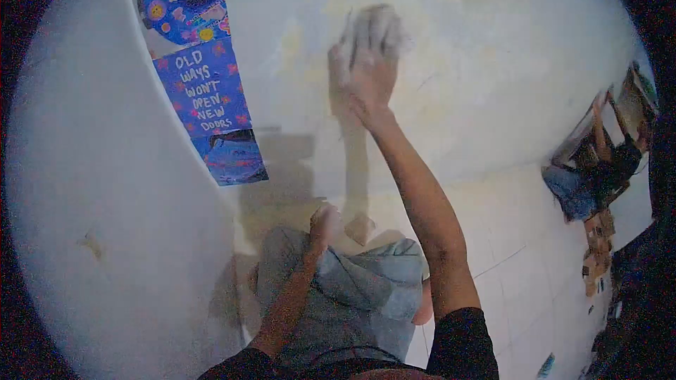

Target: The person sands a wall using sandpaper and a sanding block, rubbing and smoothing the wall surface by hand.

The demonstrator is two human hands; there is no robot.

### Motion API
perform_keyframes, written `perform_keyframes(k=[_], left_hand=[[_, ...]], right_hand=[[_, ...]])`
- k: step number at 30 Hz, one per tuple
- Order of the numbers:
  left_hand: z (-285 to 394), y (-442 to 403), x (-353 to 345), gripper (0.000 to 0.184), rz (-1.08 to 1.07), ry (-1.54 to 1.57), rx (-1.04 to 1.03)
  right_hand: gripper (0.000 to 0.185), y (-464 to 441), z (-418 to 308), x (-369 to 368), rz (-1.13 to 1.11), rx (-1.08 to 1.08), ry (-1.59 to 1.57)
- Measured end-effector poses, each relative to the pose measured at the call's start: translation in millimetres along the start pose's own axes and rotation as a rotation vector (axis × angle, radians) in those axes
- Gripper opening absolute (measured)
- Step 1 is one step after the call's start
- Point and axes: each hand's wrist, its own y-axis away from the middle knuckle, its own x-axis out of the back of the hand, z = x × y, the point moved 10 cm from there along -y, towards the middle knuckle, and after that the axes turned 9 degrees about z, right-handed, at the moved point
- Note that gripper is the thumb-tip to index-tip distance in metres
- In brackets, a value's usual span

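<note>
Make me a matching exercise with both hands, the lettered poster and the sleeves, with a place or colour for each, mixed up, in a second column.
1. Right hand
2. Left hand
3. Lettered poster
4. Sleeves

A. Black
B. Low, near the legs
C. Mainly blue
D. Raised at the wall

Right pairs: 1-D, 2-B, 3-C, 4-A

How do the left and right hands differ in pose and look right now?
The right hand is reached out high at the pale wall; the left hand is low, by the grey trousers. The right hand's fingers look whitish grey; the left hand shows no such cast. Both are bare and blurred, so I cannot tell whether either holds anything.
</note>
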Motion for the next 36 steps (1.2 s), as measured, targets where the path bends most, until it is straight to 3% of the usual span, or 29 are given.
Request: perform_keyframes(k=[2,5,6,7,9,13,16,17,21,25,27,31,33,34,35,36], left_hand=[[23,22,-3,0.021,0.097,-0.018,0.104],[66,54,-24,0.021,0.100,-0.037,0.047],[51,46,-25,0.021,0.096,-0.034,0.046],[29,31,-20,0.023,0.105,-0.081,-0.028],[22,25,-19,0.026,0.109,-0.133,-0.100],[22,16,-11,0.030,0.045,-0.163,-0.096],[14,8,-7,0.032,0.041,-0.145,-0.105],[13,9,-3,0.032,0.057,-0.142,-0.121],[28,18,-8,0.029,0.080,-0.078,-0.063],[12,16,-17,0.025,0.074,-0.116,-0.001],[2,11,-13,0.024,0.076,-0.142,-0.022],[6,11,-6,0.026,0.104,-0.124,0.007],[8,13,-1,0.027,0.158,-0.068,0.028],[24,18,-6,0.028,0.143,-0.130,-0.043],[35,32,-8,0.028,0.137,-0.188,-0.101],[35,34,-7,0.028,0.142,-0.183,-0.095]], right_hand=[[0.081,6,33,12,0.165,-0.261,-0.093],[0.081,52,30,10,0.176,-0.297,-0.086],[0.080,69,25,8,0.138,-0.312,-0.086],[0.080,82,19,10,0.139,-0.309,-0.081],[0.081,96,-14,-15,-0.155,-0.111,0.003],[0.081,67,-31,-24,-0.235,0.025,-0.077],[0.082,12,-14,-14,-0.097,-0.010,-0.127],[0.082,-1,6,-4,0.013,-0.110,-0.095],[0.085,39,48,10,0.183,-0.308,0.035],[0.084,104,25,-3,0.014,-0.290,-0.041],[0.083,120,-10,-29,-0.263,-0.063,-0.027],[0.082,57,-31,-30,-0.178,0.089,-0.057],[0.076,11,-19,-5,0.092,0.010,-0.036],[0.076,2,-14,1,0.087,0.006,-0.041],[0.076,2,14,6,0.068,-0.248,-0.117],[0.077,10,28,4,0.059,-0.367,-0.150]])
